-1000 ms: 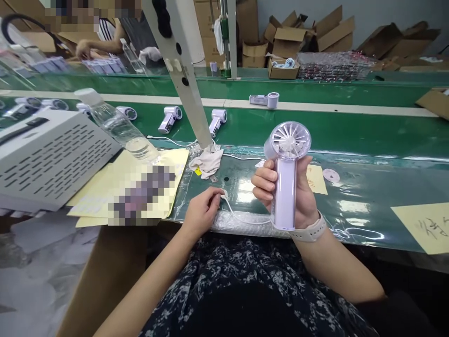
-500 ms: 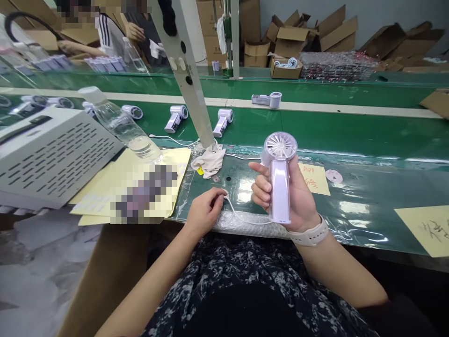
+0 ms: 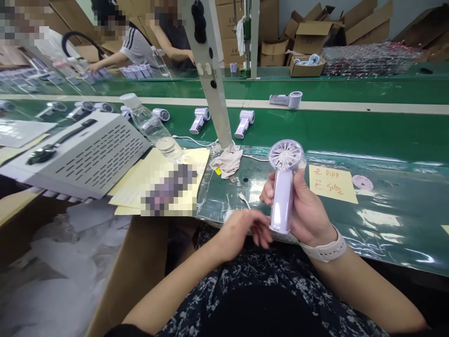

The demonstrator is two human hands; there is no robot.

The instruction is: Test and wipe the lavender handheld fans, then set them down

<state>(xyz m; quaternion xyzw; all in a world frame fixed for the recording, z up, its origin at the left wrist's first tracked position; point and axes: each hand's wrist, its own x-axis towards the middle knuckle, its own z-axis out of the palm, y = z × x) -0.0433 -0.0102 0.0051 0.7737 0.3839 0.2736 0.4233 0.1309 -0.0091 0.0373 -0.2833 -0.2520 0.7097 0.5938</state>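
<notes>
Head view, right hand (image 3: 310,213) closed round the handle of a lilac fan (image 3: 281,199), fan near-upright over the bench (image 3: 382,220) edge, left hand (image 3: 242,231) half open, empty, curled fingers just beside handle's base, white cable plug (image 3: 242,198) beyond.

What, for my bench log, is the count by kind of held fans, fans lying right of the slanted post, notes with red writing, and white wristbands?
Fan in the right hand: 1
Lying fans: 2 (nearer fan, farther fan)
Red-lettered note: 1
White wristband: 1
Total: 5
</notes>
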